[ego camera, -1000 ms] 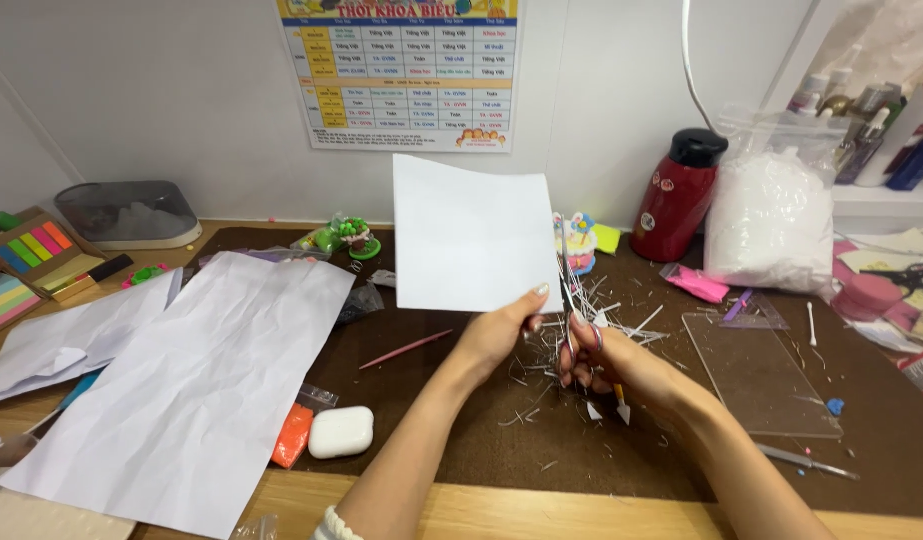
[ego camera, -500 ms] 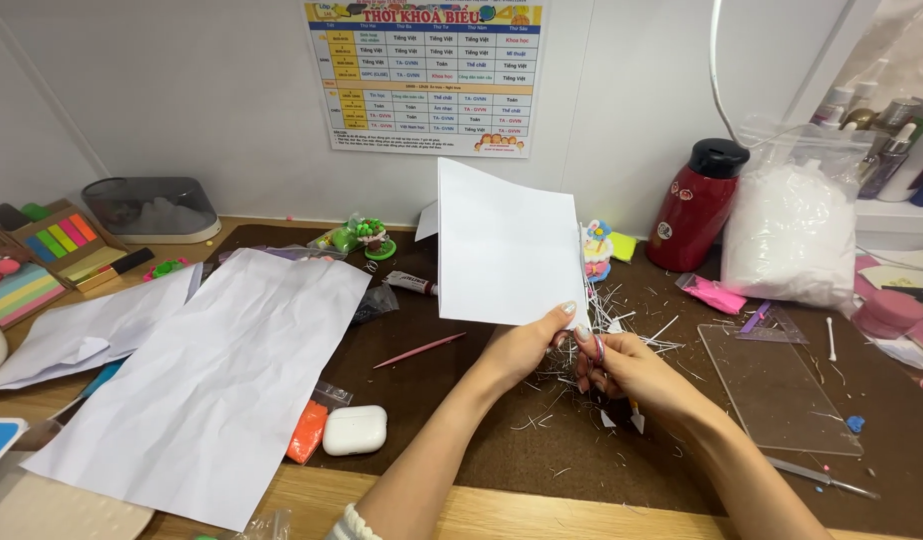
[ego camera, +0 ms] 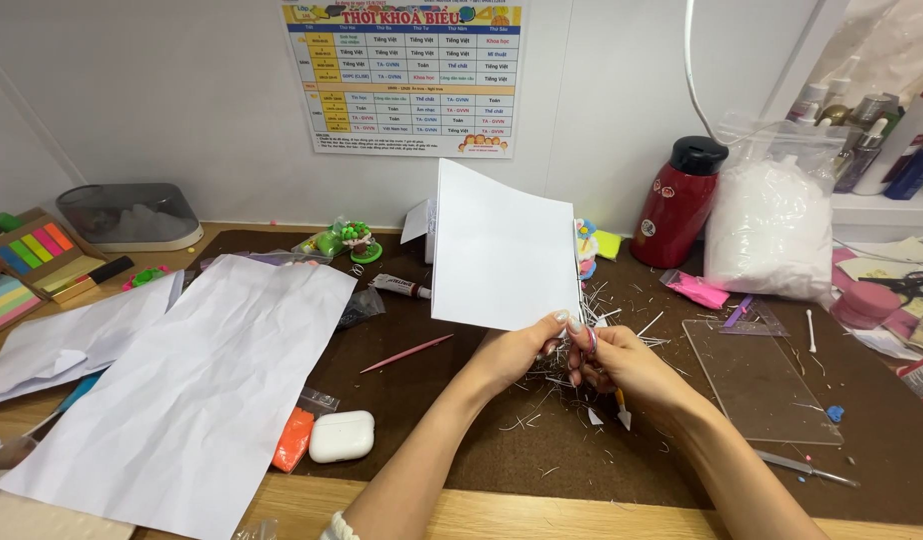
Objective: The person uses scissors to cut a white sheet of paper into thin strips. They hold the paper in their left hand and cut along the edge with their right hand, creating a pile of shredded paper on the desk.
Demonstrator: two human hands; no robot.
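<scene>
Left hand [ego camera: 522, 350] pinches the bottom edge of a white sheet [ego camera: 502, 250], thumb on the near face, fingers behind. Sheet stands nearly upright above the mat [ego camera: 462, 400], right of centre, its right edge running vertical just above both hands.

Right hand [ego camera: 617, 365] is closed around scissors [ego camera: 594, 350], blades at the sheet's lower right corner; can't tell if the blades are open. Hands are touching or almost.

Thin paper slivers [ego camera: 572, 400] litter the mat under and around the hands, thickest right below the cut edge.

Room to move:
- Left: pink stick [ego camera: 407, 353] lies on bare mat, then a big creased paper [ego camera: 192, 390] overlapping the mat's left edge. Earbud case [ego camera: 342, 436] and an orange pack [ego camera: 294, 440] sit at its near right edge.
- Right: clear plate [ego camera: 757, 385] lies flat just beside the right wrist; a metal tool [ego camera: 807, 468] near its front corner.
- Behind: red flask [ego camera: 679, 203] and a bag of white filling [ego camera: 767, 225] near the wall, well apart from the sheet; glue tube [ego camera: 402, 288] and small green toys [ego camera: 347, 242] behind-left.
- Near side: open mat up to the desk's front edge [ego camera: 542, 515], crossed only by the forearms.
</scene>
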